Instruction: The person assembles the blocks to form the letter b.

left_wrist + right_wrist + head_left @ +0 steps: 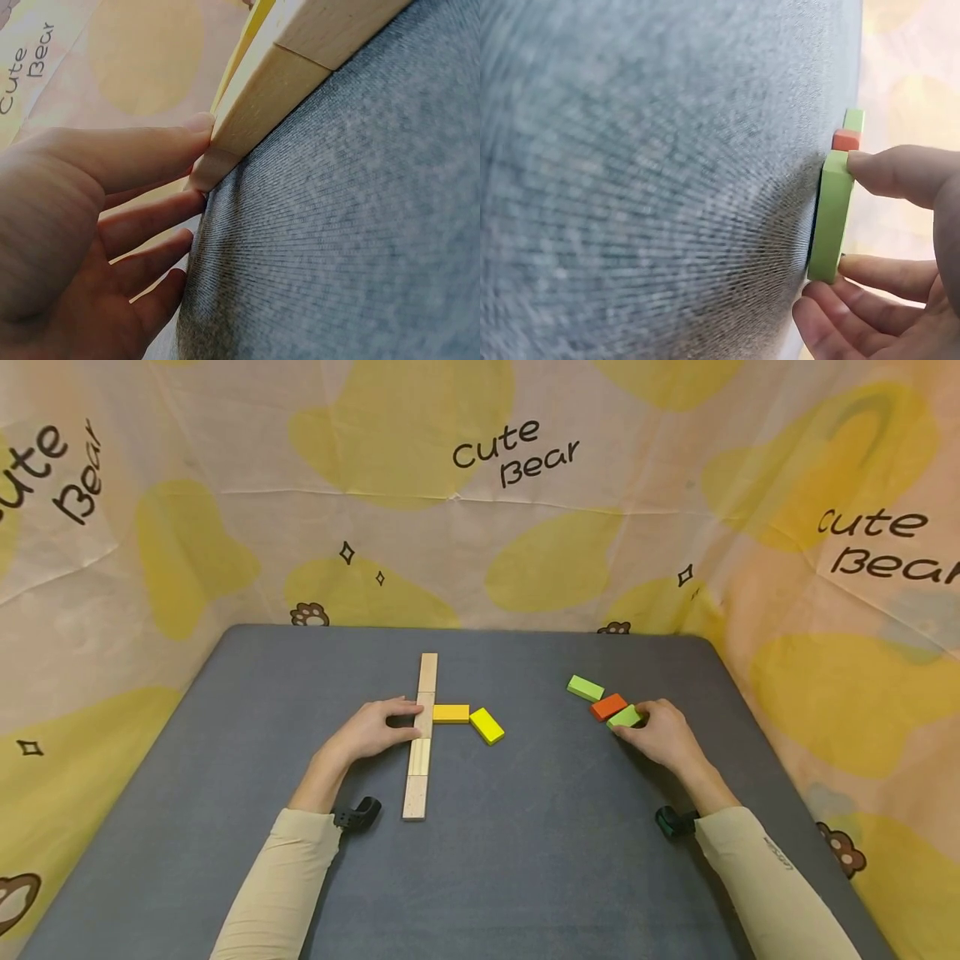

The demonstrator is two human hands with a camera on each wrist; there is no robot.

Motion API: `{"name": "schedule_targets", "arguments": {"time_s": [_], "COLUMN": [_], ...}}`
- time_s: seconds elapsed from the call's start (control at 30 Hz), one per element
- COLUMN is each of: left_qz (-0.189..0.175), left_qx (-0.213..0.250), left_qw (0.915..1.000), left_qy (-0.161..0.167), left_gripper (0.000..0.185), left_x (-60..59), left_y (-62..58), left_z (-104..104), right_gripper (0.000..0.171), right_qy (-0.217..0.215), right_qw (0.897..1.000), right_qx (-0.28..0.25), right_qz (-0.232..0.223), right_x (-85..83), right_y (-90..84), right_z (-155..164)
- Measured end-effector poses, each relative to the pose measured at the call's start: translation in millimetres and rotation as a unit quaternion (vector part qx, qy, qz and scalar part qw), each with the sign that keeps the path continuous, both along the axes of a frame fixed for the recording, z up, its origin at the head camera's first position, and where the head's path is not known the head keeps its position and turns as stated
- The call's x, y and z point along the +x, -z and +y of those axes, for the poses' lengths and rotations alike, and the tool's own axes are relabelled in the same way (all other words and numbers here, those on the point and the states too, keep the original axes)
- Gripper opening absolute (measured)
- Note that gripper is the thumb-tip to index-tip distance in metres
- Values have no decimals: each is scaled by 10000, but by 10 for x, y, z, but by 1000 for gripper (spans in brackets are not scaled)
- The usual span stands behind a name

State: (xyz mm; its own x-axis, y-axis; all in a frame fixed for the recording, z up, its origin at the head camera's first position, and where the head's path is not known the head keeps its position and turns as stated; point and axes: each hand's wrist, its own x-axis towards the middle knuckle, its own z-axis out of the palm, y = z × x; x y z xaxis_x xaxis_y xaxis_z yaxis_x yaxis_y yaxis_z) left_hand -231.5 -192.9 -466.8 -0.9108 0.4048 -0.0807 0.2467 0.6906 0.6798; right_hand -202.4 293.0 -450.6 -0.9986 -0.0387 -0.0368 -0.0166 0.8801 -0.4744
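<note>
A line of plain wooden blocks (421,735) runs front to back on the grey table (525,860). My left hand (375,728) rests against the line's left side, thumb touching a block (255,112), fingers straight. A yellow block (451,713) butts the line's right side, and a second yellow block (487,725) lies angled beside it. My right hand (660,735) pinches a light green block (625,717) between thumb and fingers (896,171); the block (831,214) looks tipped up on edge. An orange block (607,706) and another green block (585,687) lie just behind it.
A cloth backdrop printed with "Cute Bear" (517,452) surrounds the table on three sides. Black wrist camera mounts (358,814) sit by both forearms. Grey tabletop stretches between the two hands and toward the near edge.
</note>
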Motion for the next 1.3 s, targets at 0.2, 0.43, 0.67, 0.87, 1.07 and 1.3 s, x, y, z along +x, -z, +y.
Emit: {"name": "schedule_targets", "arguments": {"time_s": [0.2,0.43,0.67,0.87,1.07,1.3], "left_qz": [-70,-58,-52,-60,-92,-61], "left_qx": [-26,-41,-39,-26,-5,3], "left_qw": [10000,10000,10000,10000,10000,10000], "left_qy": [-30,-22,-7,-9,-23,-17], "left_gripper": [54,55,54,53,53,53], "left_x": [-10,-23,-17,-4,2,0], "left_y": [18,30,13,-5,-12,-10], "left_z": [-7,-10,-8,6,9,7], "right_gripper": [62,61,52,50,49,50], "right_qy": [-181,-449,-754,-1173,-1498,-1833], "right_qw": [9998,9982,9954,9895,9843,9786], "right_qx": [-36,-160,-270,-485,-624,-639], "right_qz": [88,368,517,687,692,687], "right_x": [17,59,86,102,132,167], "right_y": [-20,-70,-81,-55,-38,-34], "right_z": [-38,-144,-310,-457,-599,-769]}}
